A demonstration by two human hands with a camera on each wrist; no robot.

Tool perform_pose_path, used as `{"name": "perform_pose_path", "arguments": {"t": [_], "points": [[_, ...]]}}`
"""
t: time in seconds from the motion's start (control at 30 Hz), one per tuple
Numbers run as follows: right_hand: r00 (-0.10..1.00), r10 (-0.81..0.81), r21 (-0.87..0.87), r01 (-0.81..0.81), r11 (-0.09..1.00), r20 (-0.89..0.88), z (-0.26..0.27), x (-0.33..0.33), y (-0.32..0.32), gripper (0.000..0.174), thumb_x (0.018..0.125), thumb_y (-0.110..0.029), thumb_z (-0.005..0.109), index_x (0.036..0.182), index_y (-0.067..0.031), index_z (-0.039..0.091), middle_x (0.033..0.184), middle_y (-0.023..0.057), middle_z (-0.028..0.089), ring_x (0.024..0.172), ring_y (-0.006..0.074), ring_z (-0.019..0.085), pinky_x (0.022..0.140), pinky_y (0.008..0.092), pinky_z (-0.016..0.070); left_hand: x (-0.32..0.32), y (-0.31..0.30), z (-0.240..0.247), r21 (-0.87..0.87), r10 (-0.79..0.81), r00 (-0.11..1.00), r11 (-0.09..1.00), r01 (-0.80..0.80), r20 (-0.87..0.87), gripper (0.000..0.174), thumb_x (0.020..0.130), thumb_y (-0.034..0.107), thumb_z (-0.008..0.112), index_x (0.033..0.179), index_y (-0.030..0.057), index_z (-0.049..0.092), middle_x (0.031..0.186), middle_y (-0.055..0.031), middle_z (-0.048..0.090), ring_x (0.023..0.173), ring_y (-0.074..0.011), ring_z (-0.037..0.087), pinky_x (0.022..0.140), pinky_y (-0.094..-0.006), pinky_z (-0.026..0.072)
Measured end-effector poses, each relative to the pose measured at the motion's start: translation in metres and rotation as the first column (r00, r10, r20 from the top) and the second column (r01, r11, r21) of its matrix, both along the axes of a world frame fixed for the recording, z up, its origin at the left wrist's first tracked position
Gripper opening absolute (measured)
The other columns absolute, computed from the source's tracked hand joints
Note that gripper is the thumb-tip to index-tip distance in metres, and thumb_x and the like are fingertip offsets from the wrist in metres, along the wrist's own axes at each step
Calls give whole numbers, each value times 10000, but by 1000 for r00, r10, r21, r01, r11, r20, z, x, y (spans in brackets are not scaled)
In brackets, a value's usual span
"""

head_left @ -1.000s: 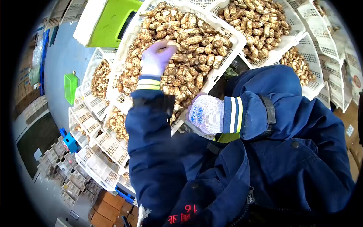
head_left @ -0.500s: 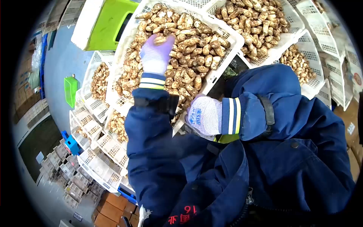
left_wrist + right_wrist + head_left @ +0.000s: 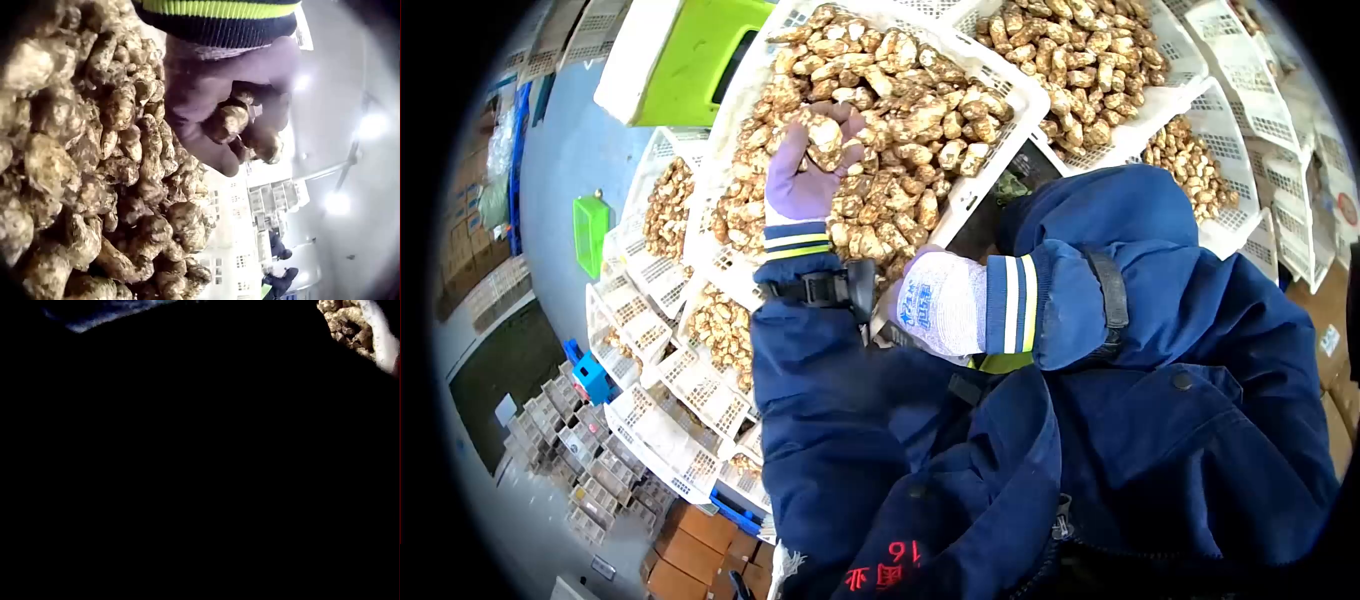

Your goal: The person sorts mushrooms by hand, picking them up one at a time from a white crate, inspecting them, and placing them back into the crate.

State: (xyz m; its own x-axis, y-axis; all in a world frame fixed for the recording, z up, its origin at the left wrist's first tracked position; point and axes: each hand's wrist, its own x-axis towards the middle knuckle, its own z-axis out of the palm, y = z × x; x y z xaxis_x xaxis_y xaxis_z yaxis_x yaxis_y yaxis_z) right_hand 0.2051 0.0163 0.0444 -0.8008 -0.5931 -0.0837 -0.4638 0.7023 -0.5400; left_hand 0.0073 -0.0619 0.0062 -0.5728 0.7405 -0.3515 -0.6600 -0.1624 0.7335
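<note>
A large white crate [image 3: 985, 190] is heaped with brown and cream knobbly pieces [image 3: 900, 215], which look like mushrooms or roots. Over the heap my gloved left hand [image 3: 805, 185] is turned palm up, with several pieces [image 3: 824, 140] in its curled fingers. The left wrist view shows the left hand [image 3: 203, 94] curled round these pieces [image 3: 226, 124], beside the heap [image 3: 81, 169]. My gloved right hand [image 3: 940, 303] is at the crate's near edge, back of the hand up. Its fingertips are hidden, and the right wrist view is mostly black.
More filled white crates stand at the upper right [image 3: 1120, 140] and on the left [image 3: 630, 260]. A green and white container [image 3: 690, 70] is at the upper left. Brown cartons [image 3: 700, 540] and stacked crates [image 3: 590, 470] lie farther off. People [image 3: 281, 281] show in the left wrist view.
My left hand was back-up over the heap and has turned palm up, drawn slightly nearer, with pieces visible in its fingers. The right hand has stayed almost still.
</note>
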Motion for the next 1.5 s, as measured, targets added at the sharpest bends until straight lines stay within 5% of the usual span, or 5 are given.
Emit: {"name": "perform_pose_path", "arguments": {"t": [0.53, 0.87, 0.93, 1.07, 1.5], "points": [[994, -74, -77, 67, 995, -87, -23, 13, -37, 118, 674, -230, 645, 727, -133, 685, 659, 75, 630, 637, 280, 623, 590, 385, 476, 5, 40, 84, -189, -58, 879, 981, -36, -473, 334, 941, 155, 540, 1185, -72, 542, 996, -187, 654, 792, -206, 691, 687, -231, 580], [997, -78, -15, 78, 997, 15, -4, 10, -29, 95, 676, -216, 641, 705, -139, 690, 649, 68, 627, 629, 279, 612, 585, 392, 459, 36, 97, 105, -390, -365, -287, 920, 34, -886, 269, 912, 77, 578, 1170, 14, 618, 1056, -109, 673, 1015, -185, 634, 851, -272, 521], [996, -79, -19, 80, 997, 31, -2, 8, -27, 91, 677, -213, 640, 700, -141, 690, 647, 67, 626, 627, 279, 610, 584, 393, 456, 34, 67, 63, -621, -558, 574, 777, 108, -599, 279, 893, 105, 596, 1162, 39, 622, 1124, -117, 660, 1069, -217, 618, 915, -299, 489], [994, -69, 20, 68, 997, 83, 4, 2, -21, 85, 678, -207, 639, 692, -144, 692, 642, 64, 625, 624, 278, 605, 582, 396, 449, 53, 63, 4, -649, -628, -377, 756, -88, -681, 354, 804, 78, 603, 1148, 152, 651, 1259, -120, 588, 1164, -354, 533, 998, -441, 430], [973, -228, -301, 225, 927, 25, -45, 27, -20, 98, 771, -212, 597, 740, -130, 639, 715, 69, 609, 698, 244, 602, 683, 343, 481, 52, 46, 0, -636, -669, -29, 718, -284, -743, 335, 767, 182, 686, 1075, 57, 639, 1134, -193, 608, 1008, -341, 600, 877, -441, 479]]}}
